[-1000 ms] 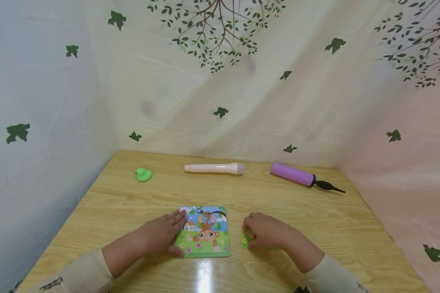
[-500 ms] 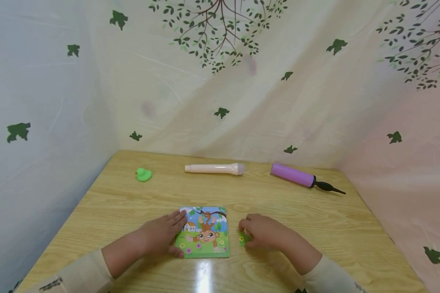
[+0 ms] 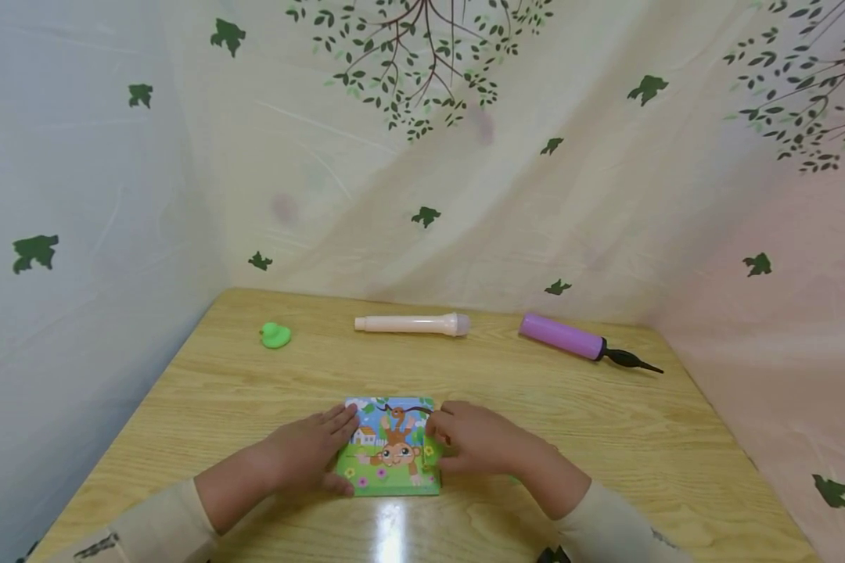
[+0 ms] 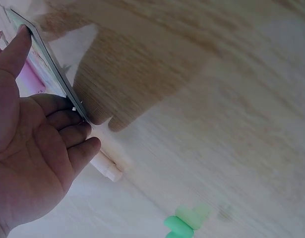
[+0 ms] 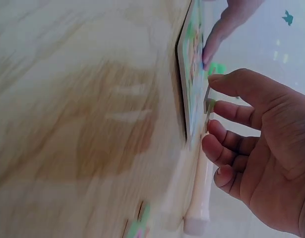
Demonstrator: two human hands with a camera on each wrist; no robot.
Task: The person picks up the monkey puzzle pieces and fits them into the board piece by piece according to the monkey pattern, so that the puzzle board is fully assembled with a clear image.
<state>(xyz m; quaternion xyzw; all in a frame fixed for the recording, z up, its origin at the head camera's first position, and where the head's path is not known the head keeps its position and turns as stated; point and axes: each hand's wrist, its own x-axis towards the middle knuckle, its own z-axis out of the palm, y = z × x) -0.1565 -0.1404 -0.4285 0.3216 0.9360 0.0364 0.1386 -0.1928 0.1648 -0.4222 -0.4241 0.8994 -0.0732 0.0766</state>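
A square picture puzzle [image 3: 387, 461] with a monkey hanging from a branch lies flat on the wooden table. At its left edge rests my left hand [image 3: 303, 453], fingers extended over the border and thumb at the lower corner. My right hand [image 3: 482, 439] is over the puzzle's right edge, pinching a green puzzle piece [image 3: 430, 451] with a yellow flower on it. In the right wrist view this thin piece [image 5: 210, 105] stands tilted between thumb and fingertips, just over the board. My right fingers hide part of the picture's right side.
More puzzle pieces [image 5: 137, 225] lie on the table under my right forearm, mostly hidden in the head view. Along the back are a green toy duck [image 3: 275, 335], a pale pink toy microphone [image 3: 411, 324] and a purple balloon pump [image 3: 563, 335]. A printed cloth [image 3: 366, 234] surrounds the table.
My right hand has carried the flowered piece leftward from the table beside the puzzle to over its right edge. My left hand has stayed in place.
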